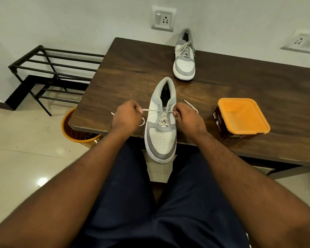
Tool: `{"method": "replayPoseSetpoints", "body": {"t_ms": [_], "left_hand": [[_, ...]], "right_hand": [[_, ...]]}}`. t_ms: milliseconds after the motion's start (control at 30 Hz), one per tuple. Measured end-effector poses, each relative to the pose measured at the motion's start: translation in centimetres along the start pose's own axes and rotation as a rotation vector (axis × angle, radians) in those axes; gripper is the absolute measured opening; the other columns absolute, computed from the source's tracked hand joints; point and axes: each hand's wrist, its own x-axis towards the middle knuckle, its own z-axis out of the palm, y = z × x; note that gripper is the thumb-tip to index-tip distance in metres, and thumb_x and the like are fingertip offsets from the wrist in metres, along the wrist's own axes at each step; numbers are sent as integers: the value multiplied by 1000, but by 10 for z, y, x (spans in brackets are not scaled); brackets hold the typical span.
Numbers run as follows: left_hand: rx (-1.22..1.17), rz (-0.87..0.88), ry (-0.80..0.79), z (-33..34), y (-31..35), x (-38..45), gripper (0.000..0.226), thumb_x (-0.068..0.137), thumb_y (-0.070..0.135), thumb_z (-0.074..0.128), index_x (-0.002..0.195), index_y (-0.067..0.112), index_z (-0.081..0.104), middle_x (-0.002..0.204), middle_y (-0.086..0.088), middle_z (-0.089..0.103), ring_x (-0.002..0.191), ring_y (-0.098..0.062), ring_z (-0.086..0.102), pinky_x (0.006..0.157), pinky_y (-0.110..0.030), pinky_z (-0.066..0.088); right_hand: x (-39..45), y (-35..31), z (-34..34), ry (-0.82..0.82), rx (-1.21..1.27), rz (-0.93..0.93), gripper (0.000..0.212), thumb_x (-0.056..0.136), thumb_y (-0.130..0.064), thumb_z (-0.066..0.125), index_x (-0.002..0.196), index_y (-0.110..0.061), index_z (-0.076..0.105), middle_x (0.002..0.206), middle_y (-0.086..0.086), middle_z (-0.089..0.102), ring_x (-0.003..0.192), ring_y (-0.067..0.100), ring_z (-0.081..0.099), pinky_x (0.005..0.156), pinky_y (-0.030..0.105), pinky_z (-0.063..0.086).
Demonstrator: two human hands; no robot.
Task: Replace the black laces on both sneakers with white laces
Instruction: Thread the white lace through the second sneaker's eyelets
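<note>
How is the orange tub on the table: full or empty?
Empty: the orange tub stands open, its bare bottom showing.

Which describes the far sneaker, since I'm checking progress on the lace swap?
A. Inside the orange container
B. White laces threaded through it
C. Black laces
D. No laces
B: the far sneaker stands on the table with white laces criss-crossed up its eyelets.
</note>
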Motion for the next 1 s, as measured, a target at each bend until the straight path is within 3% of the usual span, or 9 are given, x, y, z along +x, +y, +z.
{"method": "replayPoseSetpoints", "body": {"t_ms": [133,267,367,500,600,667,733,833,1000], "left_hand": [[-852,-205,-286,-18,43,-9,17,95,3,58,109,12,58,65,-6,65,51,-15,58,49,-27,52],[-1042,-154,-317,-29,78,-21,15,96,-1,52,93,4,65,73,-8,69,60,-14,67,63,-28,60],[-1124,-142,-292,-27,90,-26,19,98,-5,47,94,3,64,85,-12,70,72,-17,71,74,-30,60],[-1120,-172,-147,-22,86,-27,16,95,-5,51,98,3,65,85,-10,72,71,-17,72,69,-29,61],[-345,17,189,-27,59,-22,17,95,19,59,109,20,70,101,0,70,77,-17,70,79,-36,57],[112,163,251,-25,51,-26,31,96,32,58,126,28,63,127,0,55,94,-15,62,90,-35,48],[-79,214,3,-14,52,-32,40,98,30,57,137,25,55,127,0,55,81,-13,64,78,-31,53],[-489,144,-331,3,48,-36,34,98,15,58,131,9,60,87,-3,67,47,-8,56,48,-24,52],[-448,215,-114,-5,32,-22,8,76,15,81,82,11,77,74,1,74,65,-2,67,64,-16,51]], "right_hand": [[-17,-28,4,277,430,115,12,96,-23,56,104,-17,60,104,-2,60,93,12,54,79,30,44],[-39,-76,-3,25,1434,248,22,103,-11,37,106,-11,59,84,7,71,83,13,68,87,32,51],[-55,-88,-5,-88,1773,255,20,101,-16,40,114,-12,54,78,15,70,80,24,69,100,45,45],[-67,-84,-7,-37,1784,320,13,92,-16,55,91,-7,64,58,4,53,54,12,53,68,32,54],[-64,-65,-11,45,1546,401,22,98,-15,52,84,-7,66,57,0,44,48,10,38,52,26,41],[-60,-58,-15,14,1325,360,26,100,-19,51,84,-6,68,57,1,43,47,10,36,47,25,38],[-53,-58,-20,-30,1150,296,28,99,-19,53,78,-8,67,56,2,42,45,10,35,44,23,36],[-41,-58,-30,-92,1026,216,35,99,-17,54,65,-11,60,53,4,43,41,9,36,40,22,32],[-33,-45,-37,-172,999,217,18,92,-11,63,84,4,68,53,1,54,40,6,41,40,18,35]]}}
